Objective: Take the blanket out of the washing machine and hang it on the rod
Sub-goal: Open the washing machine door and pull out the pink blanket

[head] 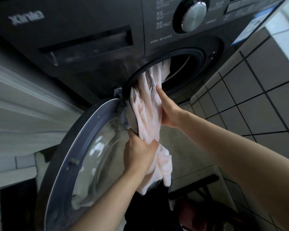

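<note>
Blanket removal under way at a dark front-loading washing machine: the pale pink fabric trails in a bunched rope from the drum opening down past the rim, its upper end not yet clear of the drum. At left, the round glass door hangs swung wide on its hinge. Beside it, the person's left hand is clenched around the lower part of the cloth, with the free end spilling below the fist. Further right, the right hand grasps the bundle higher up, near the rim of the opening, thumb extended along the fabric. White tiled wall closes the scene at right. The work appears to be at the extraction stage. The next move will likely call for a hand-over-hand pull until the tail leaves the drum, while gathering the loose end so it does not drag. No hanging rod is visible here.
</note>
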Demonstrator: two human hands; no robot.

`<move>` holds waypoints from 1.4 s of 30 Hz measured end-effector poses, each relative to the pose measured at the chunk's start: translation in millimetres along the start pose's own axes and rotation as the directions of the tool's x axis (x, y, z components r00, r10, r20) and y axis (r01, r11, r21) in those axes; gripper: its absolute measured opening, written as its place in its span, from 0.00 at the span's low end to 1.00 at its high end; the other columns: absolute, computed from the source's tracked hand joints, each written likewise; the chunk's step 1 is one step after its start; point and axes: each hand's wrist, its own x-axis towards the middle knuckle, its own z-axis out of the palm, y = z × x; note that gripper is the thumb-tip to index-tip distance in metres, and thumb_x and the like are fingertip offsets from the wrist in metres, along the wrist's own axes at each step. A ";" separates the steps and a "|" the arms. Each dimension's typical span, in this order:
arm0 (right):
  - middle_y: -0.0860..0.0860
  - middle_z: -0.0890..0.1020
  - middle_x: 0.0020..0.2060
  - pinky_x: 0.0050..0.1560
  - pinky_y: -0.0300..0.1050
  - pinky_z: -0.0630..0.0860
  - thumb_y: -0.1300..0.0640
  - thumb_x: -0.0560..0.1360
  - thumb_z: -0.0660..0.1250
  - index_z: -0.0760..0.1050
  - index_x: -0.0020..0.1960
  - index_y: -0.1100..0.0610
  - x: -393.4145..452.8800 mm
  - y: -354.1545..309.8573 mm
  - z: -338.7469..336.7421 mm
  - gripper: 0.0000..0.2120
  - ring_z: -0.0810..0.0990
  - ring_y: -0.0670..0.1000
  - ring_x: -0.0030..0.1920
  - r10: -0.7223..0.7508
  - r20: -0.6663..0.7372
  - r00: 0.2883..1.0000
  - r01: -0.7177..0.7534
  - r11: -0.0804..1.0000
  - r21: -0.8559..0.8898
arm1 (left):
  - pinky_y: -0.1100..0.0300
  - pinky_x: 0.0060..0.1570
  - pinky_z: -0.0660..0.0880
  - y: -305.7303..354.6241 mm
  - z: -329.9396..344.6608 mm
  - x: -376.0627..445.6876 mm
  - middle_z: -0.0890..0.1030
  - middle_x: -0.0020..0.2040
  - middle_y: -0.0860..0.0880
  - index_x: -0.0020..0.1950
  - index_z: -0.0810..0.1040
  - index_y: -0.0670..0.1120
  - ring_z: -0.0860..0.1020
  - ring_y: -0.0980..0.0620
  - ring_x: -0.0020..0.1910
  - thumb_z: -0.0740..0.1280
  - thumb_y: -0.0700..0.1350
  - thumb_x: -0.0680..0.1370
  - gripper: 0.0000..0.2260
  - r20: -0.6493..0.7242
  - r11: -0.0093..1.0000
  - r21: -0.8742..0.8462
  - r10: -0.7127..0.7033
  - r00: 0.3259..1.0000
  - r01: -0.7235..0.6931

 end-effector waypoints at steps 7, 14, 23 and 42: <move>0.52 0.67 0.67 0.63 0.56 0.73 0.36 0.60 0.77 0.43 0.75 0.49 -36.9 2.9 58.3 0.58 0.73 0.56 0.63 -0.132 -0.132 0.982 0.092 0.958 -0.271 | 0.51 0.44 0.75 -2.3 -22.3 -39.7 0.73 0.63 0.47 0.75 0.53 0.52 0.78 0.43 0.51 0.69 0.47 0.73 0.35 -0.047 0.899 0.380 0.254 0.966 -0.218; 0.59 0.70 0.64 0.62 0.52 0.74 0.56 0.68 0.76 0.49 0.74 0.63 -73.1 -3.7 64.1 0.47 0.72 0.58 0.63 -0.161 -0.299 0.941 0.022 0.907 -0.421 | 0.57 0.28 0.66 4.4 -50.1 -68.7 0.73 0.49 0.49 0.73 0.59 0.61 0.77 0.45 0.31 0.74 0.48 0.66 0.40 0.054 0.706 0.592 0.447 0.893 -0.389; 0.56 0.79 0.44 0.32 0.44 0.74 0.61 0.67 0.71 0.73 0.53 0.62 -145.1 4.2 38.6 0.16 0.79 0.54 0.42 -0.351 -0.313 0.882 0.162 0.852 -0.499 | 0.54 0.36 0.71 15.8 -93.6 -110.1 0.69 0.58 0.51 0.75 0.55 0.63 0.77 0.45 0.38 0.68 0.48 0.71 0.36 0.146 0.648 0.576 0.518 0.843 -0.498; 0.56 0.79 0.35 0.33 0.41 0.67 0.58 0.71 0.68 0.73 0.45 0.64 -268.1 31.5 68.9 0.10 0.73 0.53 0.35 -0.751 -0.125 0.649 0.432 0.498 -0.752 | 0.62 0.39 0.65 29.7 -184.2 -156.6 0.60 0.71 0.59 0.76 0.47 0.61 0.76 0.49 0.54 0.69 0.45 0.69 0.43 0.302 0.643 0.402 0.579 0.757 -0.652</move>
